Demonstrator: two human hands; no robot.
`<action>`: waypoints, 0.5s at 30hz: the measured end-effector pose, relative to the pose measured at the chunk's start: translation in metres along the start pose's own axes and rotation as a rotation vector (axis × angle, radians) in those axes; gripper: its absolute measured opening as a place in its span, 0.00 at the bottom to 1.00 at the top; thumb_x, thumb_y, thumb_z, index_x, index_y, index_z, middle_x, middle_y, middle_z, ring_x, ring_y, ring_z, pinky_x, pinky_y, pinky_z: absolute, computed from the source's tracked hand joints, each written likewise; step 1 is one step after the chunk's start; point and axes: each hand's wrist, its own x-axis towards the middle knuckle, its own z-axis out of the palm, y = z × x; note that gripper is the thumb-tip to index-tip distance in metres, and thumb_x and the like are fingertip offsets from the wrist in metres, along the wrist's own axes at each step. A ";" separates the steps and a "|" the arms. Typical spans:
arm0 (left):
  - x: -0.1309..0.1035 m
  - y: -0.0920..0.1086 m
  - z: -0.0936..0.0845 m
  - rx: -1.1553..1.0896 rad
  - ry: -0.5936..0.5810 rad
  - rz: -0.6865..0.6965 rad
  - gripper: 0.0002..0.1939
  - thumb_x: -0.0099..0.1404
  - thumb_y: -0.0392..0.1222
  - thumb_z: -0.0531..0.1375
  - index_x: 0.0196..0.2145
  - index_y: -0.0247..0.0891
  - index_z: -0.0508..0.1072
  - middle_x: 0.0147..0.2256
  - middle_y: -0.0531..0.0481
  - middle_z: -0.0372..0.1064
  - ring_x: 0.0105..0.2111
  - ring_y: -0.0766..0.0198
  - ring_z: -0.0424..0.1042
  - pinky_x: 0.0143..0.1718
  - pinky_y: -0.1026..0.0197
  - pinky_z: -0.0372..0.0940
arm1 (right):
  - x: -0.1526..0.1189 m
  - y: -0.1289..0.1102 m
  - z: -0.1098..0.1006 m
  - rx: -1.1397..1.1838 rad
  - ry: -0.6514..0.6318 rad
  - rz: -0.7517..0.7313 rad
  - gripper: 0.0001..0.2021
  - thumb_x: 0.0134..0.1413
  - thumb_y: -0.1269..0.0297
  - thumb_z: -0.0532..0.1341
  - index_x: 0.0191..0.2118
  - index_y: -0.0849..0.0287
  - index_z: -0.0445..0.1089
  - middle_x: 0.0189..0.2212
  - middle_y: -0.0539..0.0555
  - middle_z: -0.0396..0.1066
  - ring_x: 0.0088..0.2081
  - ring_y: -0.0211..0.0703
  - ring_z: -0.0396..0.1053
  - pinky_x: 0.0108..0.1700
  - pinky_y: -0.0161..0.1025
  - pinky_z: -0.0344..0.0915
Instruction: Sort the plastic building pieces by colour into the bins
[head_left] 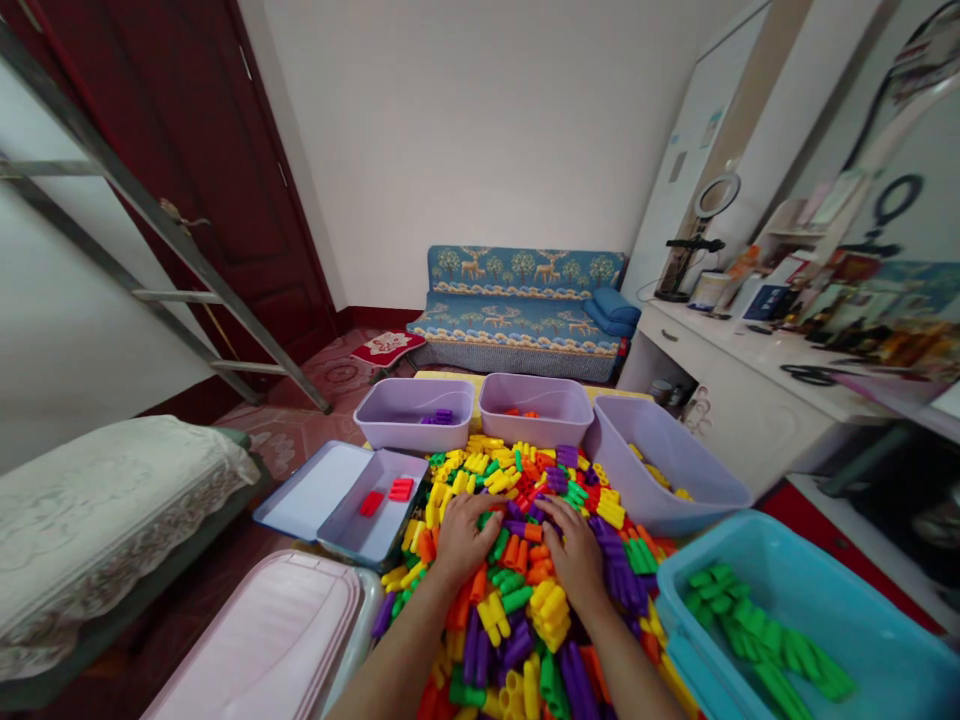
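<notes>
across the middle of the tabletop (pixel 442 377), a heap of plastic pieces (pixel 517 580) in yellow, green, purple, orange and red lies between the two forearms, with open containers around its far and side edges. the left hand (pixel 466 545) rests on it with thumb and fingers parted and bent; the right hand (pixel 574 555) lies opposite, its fingers curled down towards purple and orange pieces. whether either one pinches a piece, i cannot tell.

the pieces look hollow, smooth and thin-walled, so each should be very light and fairly stiff, giving only a little under a squeeze. they are hardly fragile, but the rounded, shiny sides may roll or slip under a fingertip, and a push on one will likely shift its neighbours. a single tube, such as the green piece (pixel 517 600), is best taken across the middle of its barrel, thumb on one side and fingers on the other. the yellow cluster (pixel 550 614) seems to be several pieces side by side; it wants a wider hold over both outer flanks, since pulling at one end could break the row apart.

like pieces also lie in the containers: green ones in the turquoise tub (pixel 694 650), yellow in the large lilac bin (pixel 667 505), red in the shallow box (pixel 346 555). their walls look stiff enough to take hold of by the rim.
</notes>
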 end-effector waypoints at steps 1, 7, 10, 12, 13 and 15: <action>0.000 -0.001 0.001 0.002 0.000 0.001 0.14 0.65 0.43 0.55 0.45 0.50 0.77 0.42 0.53 0.77 0.45 0.55 0.69 0.49 0.53 0.59 | -0.001 0.001 0.001 -0.022 0.000 -0.004 0.19 0.57 0.69 0.51 0.50 0.56 0.72 0.52 0.56 0.70 0.56 0.47 0.64 0.60 0.49 0.59; 0.000 -0.003 0.002 -0.002 -0.017 0.001 0.14 0.65 0.43 0.55 0.45 0.50 0.77 0.44 0.54 0.76 0.46 0.56 0.69 0.51 0.53 0.59 | -0.003 0.001 0.006 -0.188 0.014 -0.041 0.19 0.60 0.69 0.50 0.54 0.55 0.69 0.54 0.55 0.68 0.55 0.48 0.63 0.59 0.50 0.59; 0.000 -0.002 0.000 -0.003 -0.045 -0.007 0.16 0.65 0.42 0.53 0.47 0.49 0.76 0.46 0.54 0.75 0.48 0.56 0.68 0.53 0.53 0.58 | -0.004 -0.002 0.006 -0.270 0.017 -0.035 0.19 0.60 0.69 0.50 0.55 0.54 0.69 0.54 0.55 0.68 0.54 0.48 0.63 0.57 0.49 0.61; 0.003 -0.001 -0.003 0.022 -0.096 -0.031 0.19 0.63 0.40 0.54 0.50 0.47 0.74 0.49 0.53 0.74 0.51 0.55 0.67 0.55 0.52 0.57 | -0.004 -0.005 0.006 -0.308 0.005 -0.029 0.19 0.61 0.69 0.51 0.55 0.53 0.68 0.54 0.54 0.68 0.54 0.48 0.63 0.56 0.48 0.61; 0.006 0.001 -0.005 0.042 -0.137 -0.042 0.22 0.61 0.38 0.55 0.53 0.47 0.72 0.51 0.53 0.72 0.52 0.55 0.66 0.56 0.52 0.56 | -0.004 -0.006 0.006 -0.323 -0.004 -0.027 0.19 0.61 0.69 0.51 0.55 0.52 0.68 0.55 0.54 0.68 0.54 0.48 0.63 0.56 0.47 0.61; 0.012 0.005 -0.009 0.095 -0.245 -0.034 0.31 0.55 0.34 0.57 0.58 0.46 0.67 0.55 0.52 0.69 0.54 0.54 0.65 0.57 0.53 0.56 | -0.004 -0.007 0.006 -0.350 -0.019 -0.020 0.19 0.61 0.68 0.51 0.56 0.52 0.67 0.55 0.54 0.67 0.54 0.48 0.63 0.55 0.47 0.61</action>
